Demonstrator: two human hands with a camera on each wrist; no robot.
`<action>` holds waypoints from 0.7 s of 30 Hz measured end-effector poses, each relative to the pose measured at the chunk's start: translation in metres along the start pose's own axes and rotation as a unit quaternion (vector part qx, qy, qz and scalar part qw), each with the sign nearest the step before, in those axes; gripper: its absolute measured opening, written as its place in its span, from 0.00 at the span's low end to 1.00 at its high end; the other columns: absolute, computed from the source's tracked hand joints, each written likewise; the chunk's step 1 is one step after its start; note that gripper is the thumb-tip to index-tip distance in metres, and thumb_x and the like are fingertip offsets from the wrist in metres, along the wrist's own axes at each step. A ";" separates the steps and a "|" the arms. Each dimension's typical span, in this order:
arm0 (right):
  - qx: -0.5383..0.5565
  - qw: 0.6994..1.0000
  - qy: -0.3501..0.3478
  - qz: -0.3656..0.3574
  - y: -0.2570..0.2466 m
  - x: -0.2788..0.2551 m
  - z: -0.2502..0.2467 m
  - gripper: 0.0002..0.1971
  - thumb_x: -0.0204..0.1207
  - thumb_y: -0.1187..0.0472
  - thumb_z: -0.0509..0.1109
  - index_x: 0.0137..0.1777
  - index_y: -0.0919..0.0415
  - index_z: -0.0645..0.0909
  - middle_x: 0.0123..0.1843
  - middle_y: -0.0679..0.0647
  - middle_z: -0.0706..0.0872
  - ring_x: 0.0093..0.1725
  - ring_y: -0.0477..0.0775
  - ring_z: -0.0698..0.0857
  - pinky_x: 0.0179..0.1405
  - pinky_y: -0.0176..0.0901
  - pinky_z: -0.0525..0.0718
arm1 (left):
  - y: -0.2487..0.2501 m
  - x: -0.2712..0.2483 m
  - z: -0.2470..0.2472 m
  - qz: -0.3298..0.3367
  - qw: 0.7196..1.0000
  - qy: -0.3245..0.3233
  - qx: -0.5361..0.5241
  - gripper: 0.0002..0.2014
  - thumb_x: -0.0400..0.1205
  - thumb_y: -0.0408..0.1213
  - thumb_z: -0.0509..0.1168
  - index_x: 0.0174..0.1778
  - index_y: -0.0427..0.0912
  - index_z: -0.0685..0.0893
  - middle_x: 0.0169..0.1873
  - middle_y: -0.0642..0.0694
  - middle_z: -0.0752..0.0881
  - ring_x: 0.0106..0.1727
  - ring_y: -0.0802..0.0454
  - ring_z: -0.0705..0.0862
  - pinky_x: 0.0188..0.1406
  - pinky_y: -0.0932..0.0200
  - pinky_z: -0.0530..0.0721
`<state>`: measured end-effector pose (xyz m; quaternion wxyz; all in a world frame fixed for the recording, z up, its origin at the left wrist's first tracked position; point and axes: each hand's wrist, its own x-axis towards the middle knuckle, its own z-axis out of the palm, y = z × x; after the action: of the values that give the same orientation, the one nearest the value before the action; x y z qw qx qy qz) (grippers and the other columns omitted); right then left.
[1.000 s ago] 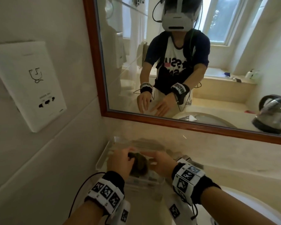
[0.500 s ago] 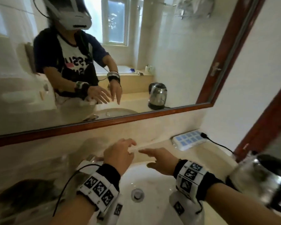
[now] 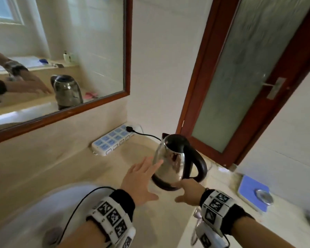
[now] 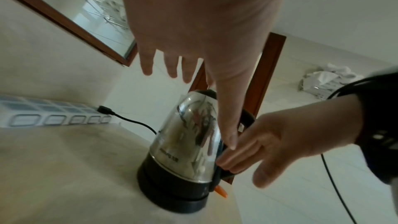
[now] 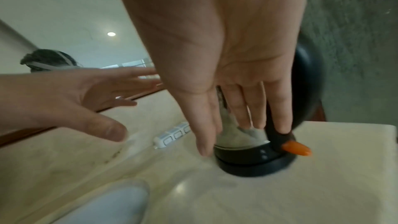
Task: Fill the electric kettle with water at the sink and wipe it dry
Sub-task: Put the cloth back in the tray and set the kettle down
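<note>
Head view, kettle: the shiny steel electric kettle with a black handle and lid stands upright on its round black base, on the beige stone counter, right of the white round sink.
Head view, left hand: the left hand reaches out flat with fingers straight and spread, tips by the kettle's left side. It holds nothing.
Head view, right hand: the right hand is near the bottom of the handle, fingers straight, nothing in it.
Head view, around: a white power strip with blue sockets lies far left of the kettle, by the wall. A wood-framed mirror hangs above.
Left wrist view: the left hand is wide open above the kettle. I cannot tell if it touches.
Right wrist view: the right hand has straight fingers lying against the kettle and its handle, not curled round. An orange switch sticks out at the bottom.
</note>
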<state>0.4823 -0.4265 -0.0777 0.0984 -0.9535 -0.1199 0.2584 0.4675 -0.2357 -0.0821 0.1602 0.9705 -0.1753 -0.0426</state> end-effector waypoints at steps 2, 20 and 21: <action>-0.003 1.000 -0.022 0.011 0.023 0.004 0.009 0.32 0.78 0.55 0.69 0.80 0.57 0.64 0.82 0.54 0.66 0.80 0.54 0.65 0.77 0.41 0.62 | 0.010 0.017 0.008 0.031 0.999 0.010 0.024 0.55 0.69 0.55 0.71 0.75 0.64 0.31 0.78 0.55 0.30 0.79 0.54 0.30 0.82 0.45 0.42; -0.022 0.998 -0.054 0.032 0.061 0.029 0.031 0.31 0.78 0.52 0.67 0.79 0.61 0.65 0.85 0.51 0.52 0.78 0.56 0.67 0.77 0.47 0.69 | 0.023 0.059 0.024 0.067 0.992 0.024 0.102 0.53 0.71 0.53 0.68 0.74 0.59 0.28 0.76 0.57 0.24 0.78 0.54 0.26 0.74 0.44 0.27; -0.022 0.998 -0.055 0.033 0.062 0.030 0.032 0.31 0.78 0.52 0.67 0.79 0.61 0.65 0.85 0.51 0.53 0.79 0.56 0.66 0.77 0.46 0.69 | 0.023 0.060 0.025 0.066 0.992 0.017 0.104 0.54 0.71 0.52 0.69 0.75 0.59 0.29 0.76 0.57 0.24 0.78 0.54 0.25 0.74 0.43 0.27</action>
<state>0.5024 -0.4728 -0.1344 0.0626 -0.9431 -0.0994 0.3109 0.5122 -0.2848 -0.0993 0.0639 0.9687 -0.2397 0.0033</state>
